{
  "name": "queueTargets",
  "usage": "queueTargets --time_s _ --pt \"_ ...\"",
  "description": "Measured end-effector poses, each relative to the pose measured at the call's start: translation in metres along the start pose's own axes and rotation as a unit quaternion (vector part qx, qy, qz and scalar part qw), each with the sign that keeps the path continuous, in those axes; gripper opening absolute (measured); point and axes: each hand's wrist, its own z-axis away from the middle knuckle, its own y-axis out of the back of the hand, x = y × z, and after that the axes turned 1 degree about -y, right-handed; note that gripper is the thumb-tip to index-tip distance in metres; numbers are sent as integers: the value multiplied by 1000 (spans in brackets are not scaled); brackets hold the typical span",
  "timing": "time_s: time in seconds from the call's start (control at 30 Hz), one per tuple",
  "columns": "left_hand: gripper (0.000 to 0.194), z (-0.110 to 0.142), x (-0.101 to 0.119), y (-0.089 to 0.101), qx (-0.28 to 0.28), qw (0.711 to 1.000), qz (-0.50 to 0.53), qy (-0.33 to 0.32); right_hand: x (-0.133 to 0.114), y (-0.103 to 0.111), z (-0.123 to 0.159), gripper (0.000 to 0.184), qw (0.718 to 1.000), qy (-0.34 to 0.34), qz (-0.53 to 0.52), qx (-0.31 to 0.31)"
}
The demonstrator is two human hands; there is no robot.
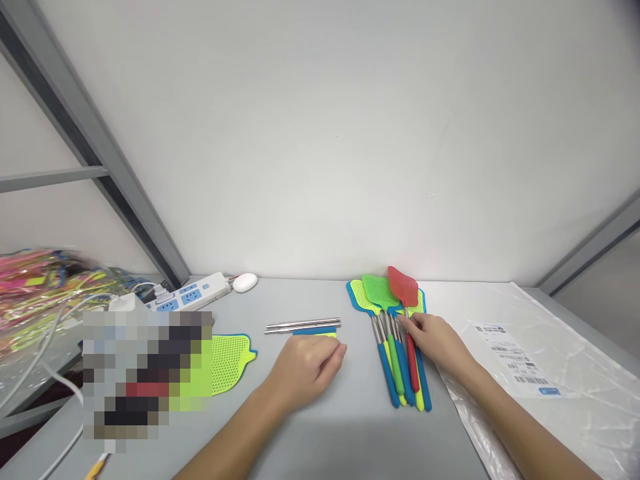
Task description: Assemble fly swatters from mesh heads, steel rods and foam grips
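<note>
Fly swatters lie fanned in a pile, heads toward the wall: a red fly swatter [404, 287] on top, a green fly swatter [381, 292] beside it, and blue and yellow ones beneath. My right hand [434, 339] has its fingers closed around the red swatter's metal shaft, over the pile. My left hand [307, 367] is curled closed on the table, its fingertips hidden under it. Just behind it are metal rods [303, 325] and a blue handle [314, 331], with a yellow handle partly covered by the hand. Yellow-green swatter heads [230, 363] lie farther left.
A white power strip [193, 293] with cables and a white mouse-shaped object [245, 283] sit at the back left. Clear plastic packaging with a label [517, 360] covers the right side. Bagged colourful items [50, 287] are at far left. A blurred patch hides part of the left table.
</note>
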Motion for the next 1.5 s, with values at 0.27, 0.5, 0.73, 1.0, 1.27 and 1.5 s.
queueTargets --time_s 0.27,0.5,0.73,1.0,1.27,1.5 --pt "30 -4 -14 26 -6 997 -73 31 3 0 0 54 1000 -4 1 12" --pt "27 4 -63 70 -58 967 -154 196 0 5 1 54 999 -4 4 49" --pt "25 16 -78 71 -98 957 -148 227 -4 3 10 49 981 117 -54 146" --pt "19 11 -70 61 -131 963 -104 209 -3 -5 16 43 963 176 -113 171" --pt "34 8 -64 48 -151 959 -116 209 -4 -5 17 43 962 177 -135 157" --pt "34 11 -70 41 -136 960 -127 209 -4 -6 18 42 960 180 -142 158"
